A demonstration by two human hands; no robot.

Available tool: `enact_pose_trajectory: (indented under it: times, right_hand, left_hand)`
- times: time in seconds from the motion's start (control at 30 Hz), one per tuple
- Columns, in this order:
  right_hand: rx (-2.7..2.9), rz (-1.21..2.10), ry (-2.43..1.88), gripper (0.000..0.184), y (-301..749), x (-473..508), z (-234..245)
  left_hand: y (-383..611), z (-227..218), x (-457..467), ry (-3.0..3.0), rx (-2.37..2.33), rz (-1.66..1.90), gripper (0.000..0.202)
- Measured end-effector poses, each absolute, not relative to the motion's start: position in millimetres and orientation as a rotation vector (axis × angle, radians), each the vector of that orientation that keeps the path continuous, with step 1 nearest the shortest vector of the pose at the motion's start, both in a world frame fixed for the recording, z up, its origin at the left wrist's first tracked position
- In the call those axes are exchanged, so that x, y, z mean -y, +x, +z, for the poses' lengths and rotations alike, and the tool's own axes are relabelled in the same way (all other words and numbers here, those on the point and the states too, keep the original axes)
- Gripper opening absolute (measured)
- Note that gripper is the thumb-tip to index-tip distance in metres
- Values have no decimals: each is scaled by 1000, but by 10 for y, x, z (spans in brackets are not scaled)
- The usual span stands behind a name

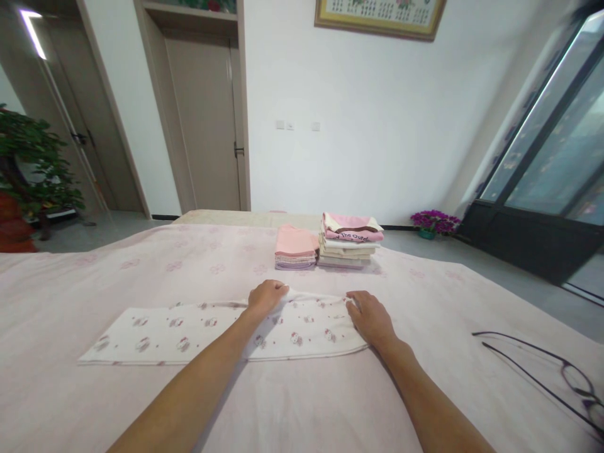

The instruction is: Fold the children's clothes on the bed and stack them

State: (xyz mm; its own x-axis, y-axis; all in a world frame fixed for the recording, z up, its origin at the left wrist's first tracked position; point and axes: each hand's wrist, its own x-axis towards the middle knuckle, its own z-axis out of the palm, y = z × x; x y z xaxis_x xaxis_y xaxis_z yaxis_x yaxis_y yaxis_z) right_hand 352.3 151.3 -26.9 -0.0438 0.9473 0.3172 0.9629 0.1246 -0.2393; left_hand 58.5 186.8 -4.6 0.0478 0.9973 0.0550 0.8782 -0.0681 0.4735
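Note:
A white cloth printed with small cat faces lies as a long flat strip across the pink bedspread. My left hand rests on the cloth's far edge near its middle, fingers curled down and pinching the fabric. My right hand sits on the cloth's right end, its fingers closed on the upper edge there. Both forearms reach in from the bottom of the view.
Two stacks of folded clothes stand beyond the cloth: a pink stack and a taller cream one topped with pink. A pair of glasses lies at the right. Doors, a plant and a flower pot lie beyond.

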Motion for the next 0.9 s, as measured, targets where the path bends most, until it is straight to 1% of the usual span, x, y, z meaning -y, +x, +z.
enact_pose_trajectory:
  times: [0.17, 0.3, 0.4, 0.5, 0.63, 0.77, 0.9]
  right_hand:
    - [1896, -98, -2000, 47, 3580, -1524, -219]
    - [1866, -92, -2187, 50, 3641, -1489, -104]
    - [1846, -90, -2238, 47, 3615, -1449, -48]
    - [1810, -27, -2219, 40, 3541, -1416, -24]
    - [1780, 136, -2256, 42, 3481, -1392, -2]
    - [1824, 67, -2311, 41, 3473, -1385, 15]
    - [1844, 24, -2313, 41, 3463, -1380, -1]
  left_hand:
    - [595, -121, -1965, 2130, -1999, 615, 30]
    - [622, -174, -1962, 2284, -2031, 689, 23]
    - [644, -185, -1935, 2393, -2016, 727, 21]
    - [645, -215, -1934, 2525, -1937, 738, 27]
    - [577, -309, -2007, 2616, -1870, 638, 29]
    - [469, -384, -2068, 2578, -1904, 581, 37]
    - [400, -386, -2028, 2555, -1980, 628, 38]
